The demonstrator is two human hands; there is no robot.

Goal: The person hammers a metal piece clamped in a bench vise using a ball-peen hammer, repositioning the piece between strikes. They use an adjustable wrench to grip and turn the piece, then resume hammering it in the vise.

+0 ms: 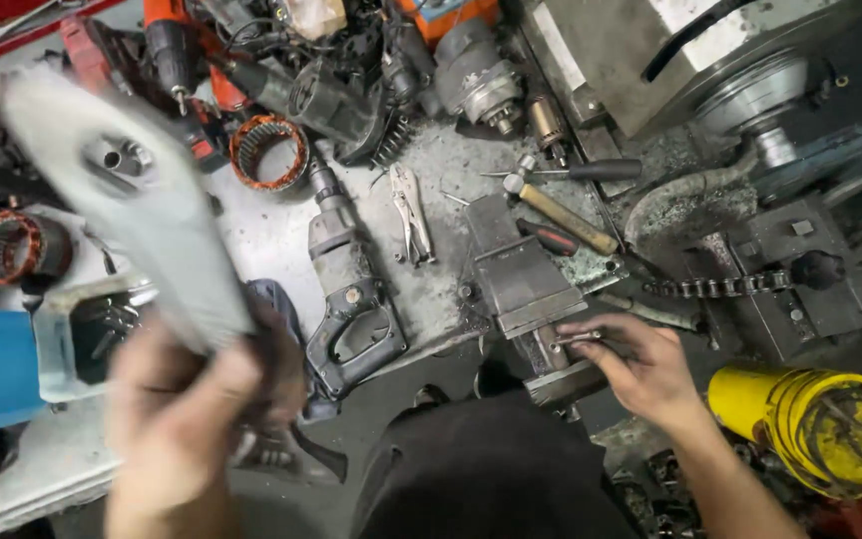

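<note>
My left hand (pixel 187 404) is raised close to the camera and grips the narrow end of a long grey metal housing (pixel 122 190), which is blurred and points up to the left. My right hand (pixel 641 364) rests on the handle (pixel 576 339) of a grey bench vise (pixel 516 274) at the bench's front edge, fingers closed around the thin steel bar. The vise jaws show nothing between them.
A grey drill body (pixel 346 299) and locking pliers (pixel 411 215) lie mid-bench. A hammer (pixel 561 215), a screwdriver (pixel 591 170), copper-wound stators (pixel 269 150), a chain (pixel 720 287), a lathe chuck (pixel 760 95) and a yellow cylinder (pixel 820 424) crowd the surroundings.
</note>
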